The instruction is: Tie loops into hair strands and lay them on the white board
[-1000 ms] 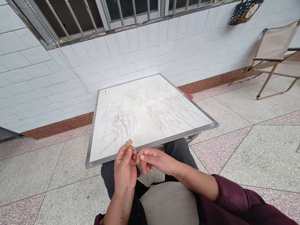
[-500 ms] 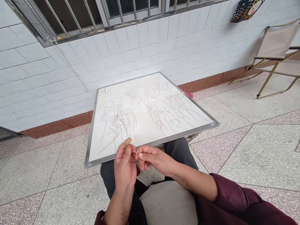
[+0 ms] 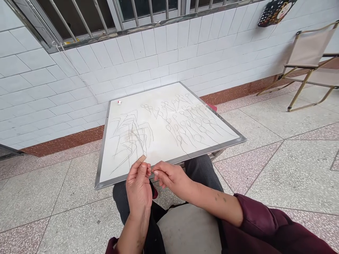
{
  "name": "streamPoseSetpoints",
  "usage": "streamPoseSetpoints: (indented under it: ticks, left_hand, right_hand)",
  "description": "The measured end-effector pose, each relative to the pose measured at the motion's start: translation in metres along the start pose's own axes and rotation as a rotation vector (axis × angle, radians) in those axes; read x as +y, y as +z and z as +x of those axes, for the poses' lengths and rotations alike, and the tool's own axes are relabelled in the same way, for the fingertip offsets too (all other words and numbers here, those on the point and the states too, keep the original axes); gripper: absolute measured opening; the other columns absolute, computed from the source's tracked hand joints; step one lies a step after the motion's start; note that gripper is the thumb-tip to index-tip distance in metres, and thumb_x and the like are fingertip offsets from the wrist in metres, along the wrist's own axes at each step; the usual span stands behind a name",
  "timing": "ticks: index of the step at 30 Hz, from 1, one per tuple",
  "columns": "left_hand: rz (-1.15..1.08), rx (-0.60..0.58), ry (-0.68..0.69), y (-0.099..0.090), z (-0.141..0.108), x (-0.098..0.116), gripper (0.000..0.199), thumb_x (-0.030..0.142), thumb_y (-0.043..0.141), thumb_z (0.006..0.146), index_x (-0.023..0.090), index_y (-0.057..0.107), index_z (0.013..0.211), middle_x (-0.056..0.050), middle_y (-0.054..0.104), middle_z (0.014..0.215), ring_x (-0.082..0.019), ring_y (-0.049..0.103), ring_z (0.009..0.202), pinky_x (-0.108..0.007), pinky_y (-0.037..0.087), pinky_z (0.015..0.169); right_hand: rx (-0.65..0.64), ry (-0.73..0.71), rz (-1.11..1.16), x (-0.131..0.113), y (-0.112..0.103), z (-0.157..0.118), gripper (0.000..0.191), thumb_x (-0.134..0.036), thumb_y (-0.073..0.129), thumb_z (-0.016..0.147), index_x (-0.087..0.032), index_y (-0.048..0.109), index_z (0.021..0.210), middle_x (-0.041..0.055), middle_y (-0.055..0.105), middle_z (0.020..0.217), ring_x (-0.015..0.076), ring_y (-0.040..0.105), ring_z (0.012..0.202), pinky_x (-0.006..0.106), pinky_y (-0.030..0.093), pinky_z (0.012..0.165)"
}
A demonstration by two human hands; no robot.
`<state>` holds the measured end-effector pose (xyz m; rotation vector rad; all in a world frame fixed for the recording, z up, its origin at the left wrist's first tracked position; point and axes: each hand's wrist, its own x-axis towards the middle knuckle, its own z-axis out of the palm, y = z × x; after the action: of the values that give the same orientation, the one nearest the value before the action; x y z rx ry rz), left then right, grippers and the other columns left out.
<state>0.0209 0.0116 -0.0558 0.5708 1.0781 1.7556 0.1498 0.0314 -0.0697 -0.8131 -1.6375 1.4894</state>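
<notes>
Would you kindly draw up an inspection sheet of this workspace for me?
Surface: white table with a metal edge, standing by a tiled wall.
Work pieces: bent wire-like strands tangled on the table's left side; looped strands spread across its right.
Clutter: small red-and-white item near the far left corner.
Hands: left hand pinches a tan piece; right hand has thumb and finger pinched together beside it, anything between them too small to identify.
Cables: thin white cord hanging down the wall from the barred window.
Surroundings: folding chair at right; dark patterned basket on the wall.
</notes>
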Motion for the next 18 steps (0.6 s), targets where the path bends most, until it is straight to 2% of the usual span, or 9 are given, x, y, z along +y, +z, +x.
streamPoseSetpoints:
  ticks: [3,5,8,11,14,18]
  left_hand:
    - [-0.011,-0.046,-0.023,0.001,0.001,0.001,0.032,0.031,0.081,0.073,0.020,0.075,0.102,0.000,0.068,0.076,-0.008,0.059,0.066,-0.018,0.051,0.064]
    - [-0.021,-0.069,-0.034,0.001,0.003,0.002,0.032,0.031,0.083,0.071,0.021,0.075,0.100,0.000,0.068,0.076,-0.008,0.059,0.065,-0.018,0.051,0.065]
    - [-0.036,-0.067,-0.043,0.000,0.005,0.002,0.032,0.030,0.086,0.066,0.019,0.077,0.094,0.000,0.067,0.071,-0.007,0.058,0.063,-0.018,0.051,0.063]
    - [0.007,-0.018,-0.021,-0.002,0.005,0.002,0.030,0.029,0.086,0.064,0.018,0.077,0.091,0.000,0.068,0.069,-0.008,0.059,0.063,-0.019,0.051,0.063]
    - [0.103,0.045,0.070,-0.003,0.003,0.000,0.025,0.027,0.085,0.066,0.018,0.078,0.088,-0.001,0.071,0.073,-0.009,0.061,0.063,-0.020,0.051,0.064]
    - [0.232,0.102,0.176,-0.003,0.001,-0.002,0.024,0.028,0.082,0.069,0.019,0.077,0.090,-0.001,0.073,0.079,-0.009,0.059,0.060,-0.022,0.050,0.060]
  right_hand:
    - [-0.083,0.177,0.440,-0.002,0.001,0.004,0.028,-0.047,0.060,0.090,-0.019,0.057,0.089,-0.0017,0.061,0.072,0.0078,0.052,0.051,0.019,0.043,0.047]
    - [-0.148,0.306,0.683,-0.004,-0.001,0.006,0.029,-0.044,0.069,0.085,-0.017,0.058,0.087,-0.0025,0.059,0.069,0.0051,0.047,0.049,0.015,0.037,0.044]
    - [-0.202,0.380,0.819,-0.006,-0.004,0.007,0.028,-0.038,0.074,0.082,-0.014,0.060,0.087,-0.0035,0.056,0.067,0.0024,0.042,0.048,0.012,0.032,0.043]
    - [-0.181,0.294,0.646,-0.005,-0.004,0.006,0.028,-0.043,0.066,0.088,-0.016,0.059,0.090,-0.0020,0.059,0.069,0.0049,0.047,0.049,0.014,0.038,0.043]
    - [-0.114,0.174,0.271,-0.001,-0.001,0.004,0.024,-0.043,0.054,0.094,-0.020,0.056,0.098,-0.0022,0.061,0.072,0.0082,0.052,0.050,0.018,0.045,0.044]
    - [-0.031,0.043,-0.144,0.004,0.004,0.004,0.014,-0.034,0.047,0.097,-0.023,0.056,0.102,-0.0033,0.059,0.073,0.0081,0.052,0.051,0.019,0.046,0.047]
